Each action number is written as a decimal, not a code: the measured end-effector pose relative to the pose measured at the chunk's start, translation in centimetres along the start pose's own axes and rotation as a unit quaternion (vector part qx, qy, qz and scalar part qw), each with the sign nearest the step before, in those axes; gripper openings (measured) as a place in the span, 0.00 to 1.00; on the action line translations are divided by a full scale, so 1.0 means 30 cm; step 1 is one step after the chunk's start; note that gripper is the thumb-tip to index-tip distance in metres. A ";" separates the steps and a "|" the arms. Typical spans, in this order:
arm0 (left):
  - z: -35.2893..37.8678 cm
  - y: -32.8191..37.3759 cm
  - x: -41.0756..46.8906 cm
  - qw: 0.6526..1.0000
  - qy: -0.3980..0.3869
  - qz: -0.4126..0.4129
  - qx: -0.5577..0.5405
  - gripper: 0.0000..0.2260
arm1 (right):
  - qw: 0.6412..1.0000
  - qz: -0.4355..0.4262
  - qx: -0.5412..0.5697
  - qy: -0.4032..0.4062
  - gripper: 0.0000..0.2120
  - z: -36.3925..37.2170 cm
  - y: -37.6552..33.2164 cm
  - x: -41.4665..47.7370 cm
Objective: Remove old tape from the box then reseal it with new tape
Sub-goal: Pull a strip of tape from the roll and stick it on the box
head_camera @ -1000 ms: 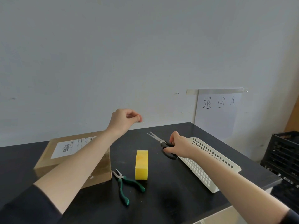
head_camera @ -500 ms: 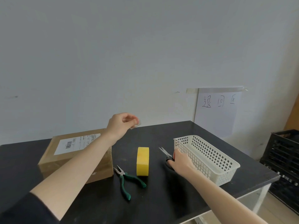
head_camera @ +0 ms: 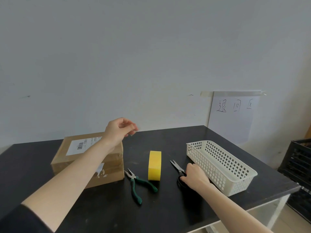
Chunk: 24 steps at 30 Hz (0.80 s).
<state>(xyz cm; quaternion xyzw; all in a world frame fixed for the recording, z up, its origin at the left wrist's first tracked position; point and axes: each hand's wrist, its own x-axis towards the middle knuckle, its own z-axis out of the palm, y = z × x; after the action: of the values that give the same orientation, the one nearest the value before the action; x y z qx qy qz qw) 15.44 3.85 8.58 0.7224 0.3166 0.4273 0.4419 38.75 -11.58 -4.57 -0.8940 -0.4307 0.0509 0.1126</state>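
Obs: brown cardboard box (head_camera: 87, 158) at table's left, glossy clear tape on its near face. Left hand (head_camera: 120, 130) above it pinches a small clear scrap (head_camera: 134, 131), probably old tape. Right hand (head_camera: 196, 178) covers black-handled scissors (head_camera: 179, 170); cannot tell if its fingers close. Risk: scrap clings to fingers; blades gouge cardboard.

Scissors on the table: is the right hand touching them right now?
Touching. The head view shows the right hand lying over the black handles of the scissors, with no gap; only the blades stick out.
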 end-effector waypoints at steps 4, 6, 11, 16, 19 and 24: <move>-0.049 -0.008 -0.015 1.000 0.001 0.001 0.012 0.05 | 0.999 -0.018 -0.024 -0.034 0.14 -0.043 -0.013 0.020; -0.070 -0.016 -0.020 1.000 -0.003 0.002 0.022 0.05 | 1.000 -0.020 -0.003 -0.014 0.11 -0.081 -0.031 0.026; -0.116 -0.024 -0.037 0.999 0.007 0.014 0.046 0.04 | 0.992 -0.054 0.083 0.074 0.12 -0.201 -0.143 0.031; -0.160 -0.017 -0.056 0.997 0.005 0.026 0.068 0.04 | 0.959 -0.106 0.254 0.066 0.20 -0.287 -0.317 0.048; -0.183 -0.004 -0.068 0.997 -0.007 0.032 0.074 0.06 | 0.919 -0.120 0.375 -0.006 0.19 -0.320 -0.438 0.042; -0.222 0.015 -0.102 0.990 0.010 0.057 0.126 0.06 | 0.862 -0.158 0.459 -0.145 0.19 -0.328 -0.631 0.010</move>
<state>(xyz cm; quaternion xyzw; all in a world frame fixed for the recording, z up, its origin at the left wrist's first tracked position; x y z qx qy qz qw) 8.16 3.57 9.58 0.7847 0.3306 0.4162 0.3190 26.44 -1.46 9.61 -0.6440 -0.5056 0.3535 0.4525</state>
